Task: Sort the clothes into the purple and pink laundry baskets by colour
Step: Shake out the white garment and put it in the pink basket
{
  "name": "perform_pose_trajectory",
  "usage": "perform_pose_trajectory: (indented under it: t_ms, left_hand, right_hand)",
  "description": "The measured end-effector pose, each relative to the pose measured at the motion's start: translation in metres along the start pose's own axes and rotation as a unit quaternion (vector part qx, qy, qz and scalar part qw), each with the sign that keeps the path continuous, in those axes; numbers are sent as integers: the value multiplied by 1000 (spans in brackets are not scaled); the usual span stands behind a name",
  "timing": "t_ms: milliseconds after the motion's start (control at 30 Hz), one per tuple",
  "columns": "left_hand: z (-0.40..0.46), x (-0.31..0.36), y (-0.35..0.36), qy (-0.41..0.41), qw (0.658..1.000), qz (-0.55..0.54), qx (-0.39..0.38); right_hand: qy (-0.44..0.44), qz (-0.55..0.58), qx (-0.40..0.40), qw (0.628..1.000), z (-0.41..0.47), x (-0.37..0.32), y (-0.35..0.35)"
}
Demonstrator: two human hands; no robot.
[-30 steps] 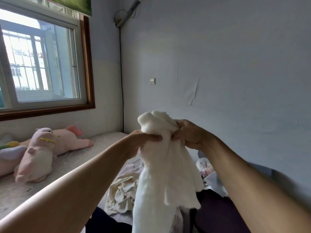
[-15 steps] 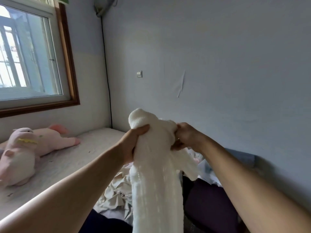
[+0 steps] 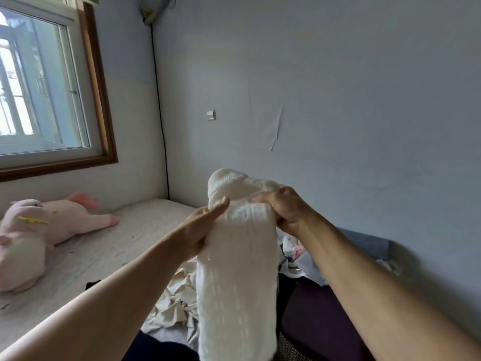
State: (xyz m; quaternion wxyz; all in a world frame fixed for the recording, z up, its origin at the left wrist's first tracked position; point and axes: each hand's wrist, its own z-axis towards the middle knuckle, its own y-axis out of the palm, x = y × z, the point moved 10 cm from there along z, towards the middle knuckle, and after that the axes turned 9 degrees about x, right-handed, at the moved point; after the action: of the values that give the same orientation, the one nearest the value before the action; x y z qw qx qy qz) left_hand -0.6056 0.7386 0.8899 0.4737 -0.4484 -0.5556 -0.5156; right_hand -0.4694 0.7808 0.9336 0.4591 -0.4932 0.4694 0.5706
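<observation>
A white knitted garment (image 3: 235, 269) hangs in front of me, held up at its top edge by both hands. My left hand (image 3: 200, 227) grips its left side, thumb stretched along the front. My right hand (image 3: 283, 209) pinches the top right edge with curled fingers. Below lies a heap of clothes: a cream crumpled piece (image 3: 173, 306), dark purple cloth (image 3: 317, 316) and small white and pink items (image 3: 292, 247). A woven basket rim (image 3: 289, 347) shows at the bottom; its colour is unclear.
A bed (image 3: 104, 251) runs along the left under a window (image 3: 39, 87), with a pink plush toy (image 3: 39, 230) on it. A grey-blue wall (image 3: 338, 113) stands straight ahead. A blue cloth (image 3: 364, 242) lies by the wall at right.
The view has swung right, so the window and plush toy slid left. The garment now hangs straighter and longer between my hands, and my left thumb has stretched out along its front.
</observation>
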Motion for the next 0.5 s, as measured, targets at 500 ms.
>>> perform_pose_trajectory:
  t_ms: [500]
  left_hand:
    - [9,-47,6,-126,984,-95,79]
  right_hand:
    - [2,-260,-155,953,-11,44,-9]
